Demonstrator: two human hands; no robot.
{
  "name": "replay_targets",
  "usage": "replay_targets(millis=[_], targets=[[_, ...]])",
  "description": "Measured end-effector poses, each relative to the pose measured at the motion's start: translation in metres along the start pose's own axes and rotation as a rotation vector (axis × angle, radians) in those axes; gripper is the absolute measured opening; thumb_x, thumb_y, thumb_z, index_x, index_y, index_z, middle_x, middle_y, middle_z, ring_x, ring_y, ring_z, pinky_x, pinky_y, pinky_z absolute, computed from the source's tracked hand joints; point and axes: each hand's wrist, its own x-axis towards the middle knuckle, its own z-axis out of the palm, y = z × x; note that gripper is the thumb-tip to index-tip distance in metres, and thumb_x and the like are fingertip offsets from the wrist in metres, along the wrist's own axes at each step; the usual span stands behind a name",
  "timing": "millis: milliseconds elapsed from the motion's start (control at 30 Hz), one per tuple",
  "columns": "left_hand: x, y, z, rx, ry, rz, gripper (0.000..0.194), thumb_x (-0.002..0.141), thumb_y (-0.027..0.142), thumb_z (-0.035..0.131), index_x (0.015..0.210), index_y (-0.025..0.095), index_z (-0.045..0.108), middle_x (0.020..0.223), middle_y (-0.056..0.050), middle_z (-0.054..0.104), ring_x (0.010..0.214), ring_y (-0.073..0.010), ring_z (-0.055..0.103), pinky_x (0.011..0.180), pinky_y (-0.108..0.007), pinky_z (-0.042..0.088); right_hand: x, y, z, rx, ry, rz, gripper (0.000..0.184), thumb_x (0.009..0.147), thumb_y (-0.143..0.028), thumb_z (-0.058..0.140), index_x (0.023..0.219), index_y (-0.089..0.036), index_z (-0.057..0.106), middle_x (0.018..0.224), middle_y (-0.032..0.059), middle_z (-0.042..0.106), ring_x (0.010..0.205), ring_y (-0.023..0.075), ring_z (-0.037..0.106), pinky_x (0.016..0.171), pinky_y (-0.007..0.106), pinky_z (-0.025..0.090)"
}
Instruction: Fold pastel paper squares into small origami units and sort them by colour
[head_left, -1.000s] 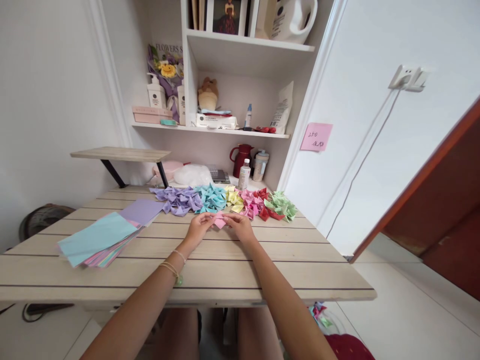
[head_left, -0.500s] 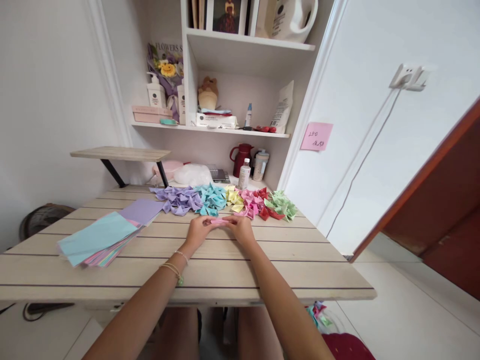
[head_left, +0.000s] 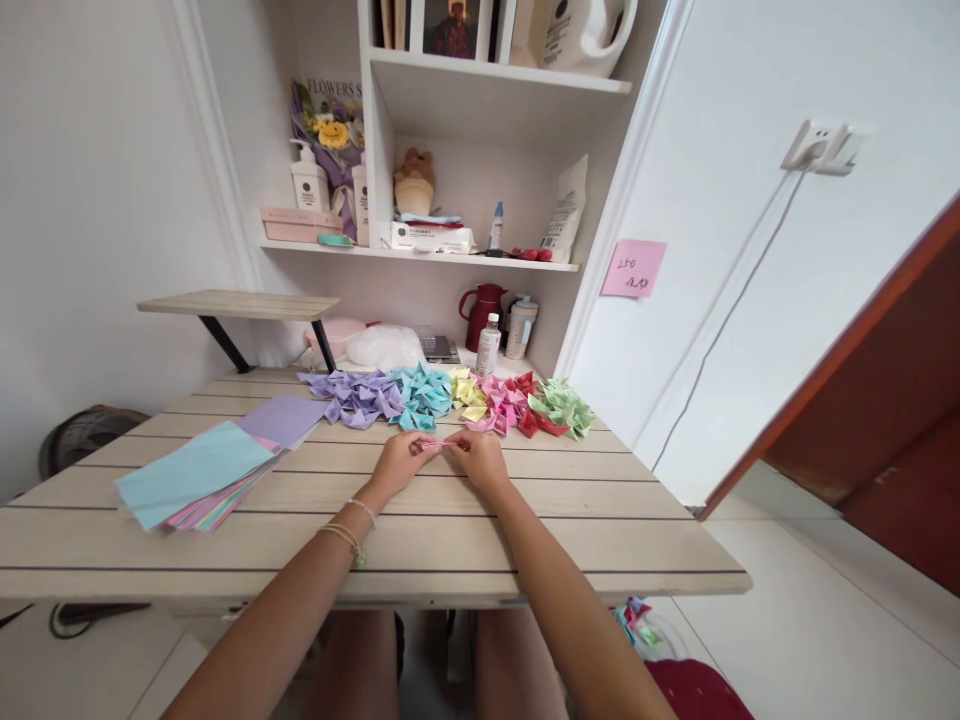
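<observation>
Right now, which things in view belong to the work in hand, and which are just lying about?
Likely part of the work:
pink paper, held by left hand and right hand
loose paper sheets
folded paper pieces

Apparently just lying about:
red jug
white-capped bottle
pump bottle
plush toy

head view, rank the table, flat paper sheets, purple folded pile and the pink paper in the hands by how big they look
1. Table
2. Flat paper sheets, taken together
3. Purple folded pile
4. Pink paper, showing only as a thin strip
</observation>
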Motion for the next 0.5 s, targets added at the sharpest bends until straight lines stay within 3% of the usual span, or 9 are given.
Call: replay_targets(millis=[200,333,500], targets=[[0.0001,0.0014,-0.0009,0.068,-0.047,0.046,0.032,0.075,0.044,0.056,0.081,0.015,0.069,0.076,-0.004,0.068,0.067,-0.0153,0.057,0.062,-0.024,0.043,0.0013,-0.0036,0.0008,0.078,-0.025,-0.087,0.015,0.077,-0.02,0.056,0.086,-0.019,0.069,0.08,0.0037,0.069,0.068,0.0141,0.059,0.065,0.024,0.046],[0.0015,-0.0009,-0.0015,0.144,-0.074,0.063,0.033,0.078,0.043,0.052,0.069,0.015,0.065,0.065,-0.003,0.063,0.061,-0.0142,0.052,0.057,-0.023,0.038,0.0014,-0.0021,0.0051,0.115,-0.007,-0.068,0.024,0.076,-0.022,0.057,0.099,-0.018,0.065,0.082,0.0047,0.066,0.067,0.014,0.058,0.064,0.025,0.047],[0.0023,-0.0024,-0.0018,0.169,-0.066,0.03,0.028,0.075,0.04,0.055,0.067,0.015,0.063,0.063,-0.002,0.061,0.062,-0.0146,0.052,0.057,-0.023,0.036,0.0007,0.0005,0.0087,0.158,-0.008,-0.041,0.033,0.074,-0.027,0.061,0.106,-0.016,0.061,0.087,0.0067,0.064,0.068,0.0143,0.057,0.063,0.025,0.046]])
